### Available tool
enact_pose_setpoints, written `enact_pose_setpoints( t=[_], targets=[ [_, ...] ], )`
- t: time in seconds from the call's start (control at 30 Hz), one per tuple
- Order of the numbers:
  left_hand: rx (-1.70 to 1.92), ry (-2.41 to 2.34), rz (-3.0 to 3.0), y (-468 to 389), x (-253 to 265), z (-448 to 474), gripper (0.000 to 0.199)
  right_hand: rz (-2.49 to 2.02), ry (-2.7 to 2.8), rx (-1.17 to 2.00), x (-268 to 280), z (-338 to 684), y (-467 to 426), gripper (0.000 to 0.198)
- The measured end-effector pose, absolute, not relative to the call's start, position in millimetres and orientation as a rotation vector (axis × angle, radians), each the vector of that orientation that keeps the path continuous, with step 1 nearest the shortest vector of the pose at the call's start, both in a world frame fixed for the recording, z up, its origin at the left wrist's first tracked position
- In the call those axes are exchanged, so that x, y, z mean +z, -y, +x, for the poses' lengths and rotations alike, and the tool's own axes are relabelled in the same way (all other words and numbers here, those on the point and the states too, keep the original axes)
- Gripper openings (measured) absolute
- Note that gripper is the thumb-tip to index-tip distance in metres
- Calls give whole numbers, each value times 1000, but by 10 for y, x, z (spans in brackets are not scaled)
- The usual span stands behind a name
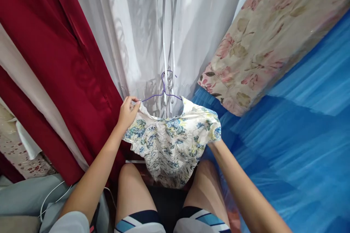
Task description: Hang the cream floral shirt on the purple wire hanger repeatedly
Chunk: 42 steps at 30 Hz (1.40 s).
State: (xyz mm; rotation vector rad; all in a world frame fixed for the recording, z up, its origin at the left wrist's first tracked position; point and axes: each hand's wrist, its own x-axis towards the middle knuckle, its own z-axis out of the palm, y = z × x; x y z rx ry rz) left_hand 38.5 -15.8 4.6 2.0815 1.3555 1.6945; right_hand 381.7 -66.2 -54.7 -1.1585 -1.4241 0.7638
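Note:
A cream blouse with blue and yellow flowers (175, 138) hangs spread in front of my knees, its neckline facing up. Inside its shoulders is a thin purple wire hanger (164, 89), with the hook pointing away from me. My left hand (129, 112) pinches the blouse at the left shoulder, beside the end of the hanger's arm. On the other side my right wrist (216, 146) goes into the right sleeve. The cloth covers my right hand, so its fingers are hidden.
White curtain-like cloth (142, 25) with long hanging ribbons (164, 32) fills the back. Dark red cloth (73, 62) hangs at the left. Floral fabric (246, 51) and blue tulle (295, 138) hang at the right. A white cable (45, 202) lies on grey fabric at lower left.

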Motion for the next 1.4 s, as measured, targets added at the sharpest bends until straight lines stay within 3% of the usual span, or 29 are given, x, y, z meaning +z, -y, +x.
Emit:
enact_pose_setpoints(
  t=[0.1, 0.23, 0.47, 0.57, 0.73, 1.03, 1.4],
  targets=[
    [1701, -1335, 2131, 225, 44, 364, 15, -1070, 1193, 712, -656, 3865, 830, 68],
    [1706, -1364, 2188, 302, 238, 369, 19, -996, 1055, 640, -368, 3890, 805, 57],
    [1527, -1704, 2261, 217, 248, 193, 19, -895, 1363, 751, 365, 3478, 1067, 48],
    [1580, -1684, 2134, 43, 86, 194, 20, -843, 1508, 852, 297, 3272, 1345, 44],
    [1578, -1650, 2126, -162, -18, 304, 26, -813, 1268, 938, 127, 3362, 1330, 49],
    [1402, -1836, 2105, -146, -190, 480, 21, -520, 1413, 1232, -46, 3368, 1664, 91],
    [1453, -1865, 2017, 23, -202, 340, 28, -564, 1293, 1281, -128, 3437, 1660, 92]
  ],
)
